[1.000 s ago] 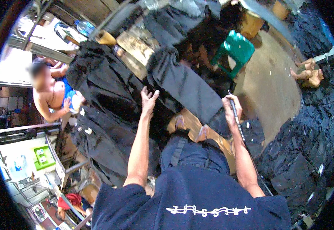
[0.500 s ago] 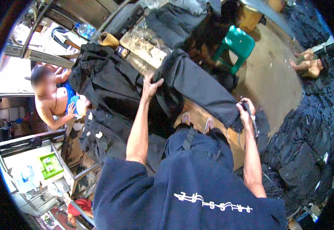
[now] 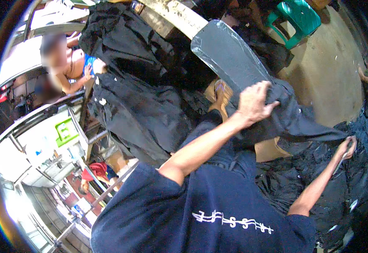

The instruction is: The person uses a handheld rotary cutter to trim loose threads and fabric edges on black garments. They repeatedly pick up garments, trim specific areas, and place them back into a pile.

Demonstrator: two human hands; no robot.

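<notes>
A heap of dark, crumpled garments [image 3: 137, 105] lies left of a long dark cloth [image 3: 251, 84] with a glossy plastic-wrapped end. The left hand [image 3: 253, 103] grips its soft middle, fist closed. Further right, the right hand [image 3: 347, 147] pinches its corner, holding a thin tool.

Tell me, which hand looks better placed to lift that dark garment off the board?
Left, probably. The left hand already grips the dark garment, while the right hand is at its far end holding a thin tool.
</notes>
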